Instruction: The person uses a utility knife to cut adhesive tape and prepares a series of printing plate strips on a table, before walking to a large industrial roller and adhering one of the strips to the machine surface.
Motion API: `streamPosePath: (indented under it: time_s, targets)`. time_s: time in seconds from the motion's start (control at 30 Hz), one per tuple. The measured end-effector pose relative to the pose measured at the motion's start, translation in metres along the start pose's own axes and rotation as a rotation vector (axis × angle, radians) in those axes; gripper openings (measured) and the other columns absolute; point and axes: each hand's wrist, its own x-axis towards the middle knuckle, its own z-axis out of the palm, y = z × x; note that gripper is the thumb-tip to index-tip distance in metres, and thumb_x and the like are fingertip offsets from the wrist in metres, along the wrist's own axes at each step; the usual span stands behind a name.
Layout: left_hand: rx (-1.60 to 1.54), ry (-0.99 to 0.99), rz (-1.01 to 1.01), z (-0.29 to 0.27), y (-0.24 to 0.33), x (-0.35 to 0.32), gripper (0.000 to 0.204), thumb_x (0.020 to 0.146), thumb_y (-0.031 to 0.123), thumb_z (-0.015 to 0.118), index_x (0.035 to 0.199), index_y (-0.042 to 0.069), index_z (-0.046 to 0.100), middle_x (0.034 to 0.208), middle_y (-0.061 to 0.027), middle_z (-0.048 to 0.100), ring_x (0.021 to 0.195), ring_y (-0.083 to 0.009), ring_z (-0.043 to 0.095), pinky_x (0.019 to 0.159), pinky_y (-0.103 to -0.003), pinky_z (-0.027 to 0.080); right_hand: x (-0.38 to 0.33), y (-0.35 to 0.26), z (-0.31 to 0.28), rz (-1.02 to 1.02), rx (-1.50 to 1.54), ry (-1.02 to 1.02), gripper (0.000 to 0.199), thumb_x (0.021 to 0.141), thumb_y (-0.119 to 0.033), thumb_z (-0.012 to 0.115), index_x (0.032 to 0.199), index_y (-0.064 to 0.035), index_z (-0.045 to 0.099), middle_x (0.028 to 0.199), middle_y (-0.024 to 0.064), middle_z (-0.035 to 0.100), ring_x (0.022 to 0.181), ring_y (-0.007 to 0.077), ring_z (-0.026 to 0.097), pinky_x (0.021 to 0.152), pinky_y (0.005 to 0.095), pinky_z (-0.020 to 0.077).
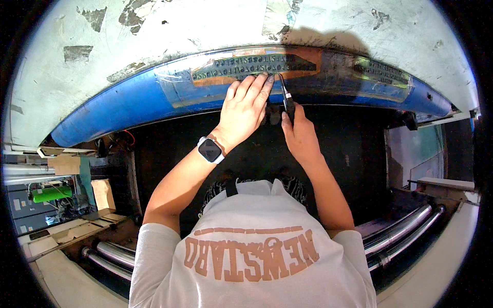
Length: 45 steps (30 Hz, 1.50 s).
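Note:
A large blue cylinder (133, 102) curves across the upper part of the head view. A dark printing plate with orange edging (246, 64) is taped onto it. My left hand (245, 109) lies flat with its fingertips pressing on the lower edge of that plate. My right hand (299, 134) grips a thin black knife-like tool (285, 95), whose tip touches the plate just right of my left fingers. A second dark plate (382, 74) sits further right on the cylinder. A watch (210, 150) is on my left wrist.
A worn white machine housing (179, 25) arches above the cylinder. Shiny metal rollers (400, 231) run at lower right and more rollers (110, 256) at lower left. Cardboard pieces (67, 164) and a green object (51, 194) lie at the left. A dark gap opens below the cylinder.

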Motion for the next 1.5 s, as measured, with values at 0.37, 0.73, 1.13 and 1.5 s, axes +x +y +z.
streamPosePath:
  time_s: [0.37, 0.73, 1.13, 1.5]
  targets:
    - [-0.043, 0.017, -0.025, 0.001, 0.001, 0.0, 0.063, 0.075, 0.012, 0.066, 0.134, 0.004, 0.045, 0.134, -0.015, 0.044, 0.12, -0.0332, 0.043, 0.101, -0.046, 0.034, -0.001, -0.003, -0.004, 0.077, -0.04, -0.074, 0.036, 0.095, -0.022, 0.05, 0.122, 0.0004, 0.042, 0.088, 0.0288, 0.063, 0.08, 0.0471, 0.061, 0.068, 0.052, 0.0497]
    - [-0.11, 0.091, -0.222, 0.008, 0.014, -0.028, 0.066, 0.073, 0.013, 0.069, 0.131, -0.002, 0.043, 0.135, -0.0207, 0.042, 0.127, -0.0383, 0.039, 0.108, -0.05, 0.03, 0.056, -0.029, -0.064, -0.727, -0.639, -0.058, 0.031, 0.084, -0.017, 0.059, 0.115, -0.0116, 0.054, 0.087, 0.0105, 0.059, 0.067, 0.0291, 0.064, 0.054, 0.0386, 0.0534]
    - [-0.064, 0.183, -0.306, 0.023, 0.016, -0.03, 0.062, 0.074, 0.01, 0.065, 0.132, -0.002, 0.047, 0.139, -0.0156, 0.044, 0.13, -0.0294, 0.041, 0.108, -0.041, 0.032, 0.102, -0.053, -0.066, -0.934, -0.834, -0.189, 0.032, 0.081, -0.015, 0.055, 0.112, -0.012, 0.057, 0.085, 0.0103, 0.059, 0.066, 0.0267, 0.066, 0.054, 0.0374, 0.0541]
    - [-0.032, 0.181, -0.294, 0.026, 0.011, -0.03, 0.053, 0.078, 0.009, 0.062, 0.129, 0.0, 0.051, 0.135, -0.0134, 0.048, 0.128, -0.0266, 0.043, 0.107, -0.039, 0.033, 0.097, -0.062, -0.069, -0.915, -0.908, -0.215, 0.037, 0.08, -0.016, 0.055, 0.116, -0.011, 0.057, 0.088, 0.0115, 0.06, 0.066, 0.0259, 0.066, 0.054, 0.0354, 0.054]
